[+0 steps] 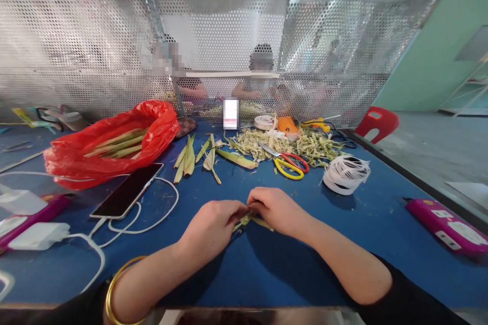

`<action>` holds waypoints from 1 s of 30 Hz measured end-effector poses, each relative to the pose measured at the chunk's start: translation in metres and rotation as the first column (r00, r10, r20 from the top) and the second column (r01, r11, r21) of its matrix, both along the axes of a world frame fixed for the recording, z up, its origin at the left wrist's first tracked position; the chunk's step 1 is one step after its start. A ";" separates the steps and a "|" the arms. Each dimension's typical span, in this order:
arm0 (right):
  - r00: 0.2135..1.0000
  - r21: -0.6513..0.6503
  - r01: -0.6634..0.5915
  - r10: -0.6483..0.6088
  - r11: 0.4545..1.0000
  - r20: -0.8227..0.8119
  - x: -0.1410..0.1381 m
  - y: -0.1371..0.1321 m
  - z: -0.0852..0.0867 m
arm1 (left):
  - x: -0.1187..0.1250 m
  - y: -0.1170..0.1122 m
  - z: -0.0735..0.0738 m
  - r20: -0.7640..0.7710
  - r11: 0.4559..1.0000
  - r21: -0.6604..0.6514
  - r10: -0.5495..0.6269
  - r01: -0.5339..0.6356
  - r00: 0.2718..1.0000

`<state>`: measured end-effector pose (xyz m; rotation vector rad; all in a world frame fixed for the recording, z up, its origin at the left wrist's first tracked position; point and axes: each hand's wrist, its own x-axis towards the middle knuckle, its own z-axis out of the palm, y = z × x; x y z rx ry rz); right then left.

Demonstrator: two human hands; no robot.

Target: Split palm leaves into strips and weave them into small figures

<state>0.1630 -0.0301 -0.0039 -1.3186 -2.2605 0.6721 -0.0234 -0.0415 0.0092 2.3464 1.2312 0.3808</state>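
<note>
The leaf strip could split or slip loose, I judge, since a hard tug between two such close pinches would tear it. The left hand and right hand both close their fingertips on it, low over the blue table near its front middle. It looks narrow, pale green-yellow and partly folded.

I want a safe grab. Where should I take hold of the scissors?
Take the scissors by the handle loops, coming from the near right: they lie flat with the loops toward you and the blades pointing away into the leaf scraps.
</note>
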 end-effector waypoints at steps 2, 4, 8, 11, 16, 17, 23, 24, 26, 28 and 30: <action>1.000 0.007 -0.014 0.014 1.000 -0.008 0.000 0.000 0.001 | 0.000 0.001 -0.004 -0.038 0.999 0.049 -0.017 0.019 0.999; 0.999 0.001 -0.032 0.032 0.999 -0.021 0.000 -0.001 0.001 | 0.000 0.003 -0.007 -0.100 0.992 0.119 -0.036 0.048 0.994; 0.995 0.002 -0.088 0.088 0.996 -0.042 0.002 -0.006 -0.001 | -0.003 0.011 -0.005 -0.189 0.979 0.167 -0.086 0.118 0.978; 0.987 0.028 -0.147 0.148 0.989 -0.061 0.003 -0.011 -0.004 | -0.006 0.018 0.004 -0.194 0.988 0.093 -0.102 0.122 0.976; 0.971 0.076 -0.218 0.223 0.973 -0.081 -0.001 -0.012 -0.008 | -0.007 0.026 0.014 -0.222 0.988 -0.062 -0.150 0.139 0.963; 0.970 0.085 -0.224 0.231 0.971 -0.082 -0.002 -0.011 -0.009 | -0.007 0.026 0.014 -0.247 0.988 -0.037 -0.153 0.149 0.957; 0.969 0.090 -0.235 0.240 0.968 -0.060 -0.002 -0.011 -0.011 | -0.013 0.030 0.012 -0.340 0.976 0.096 -0.154 0.197 0.928; 0.969 0.087 -0.236 0.241 0.968 -0.056 -0.002 -0.012 -0.011 | -0.015 0.031 0.012 -0.332 0.976 0.095 -0.156 0.197 0.930; 0.970 0.078 -0.234 0.238 0.969 -0.057 -0.002 -0.013 -0.011 | -0.018 0.034 0.013 -0.268 0.981 0.066 -0.161 0.185 0.950; 0.971 0.065 -0.227 0.231 0.972 -0.060 -0.002 -0.013 -0.010 | -0.019 0.037 0.012 -0.140 0.989 -0.015 -0.148 0.148 0.979; 0.973 0.049 -0.220 0.223 0.974 -0.060 -0.002 -0.012 -0.010 | -0.018 0.039 0.008 0.024 0.985 -0.148 -0.090 0.093 0.996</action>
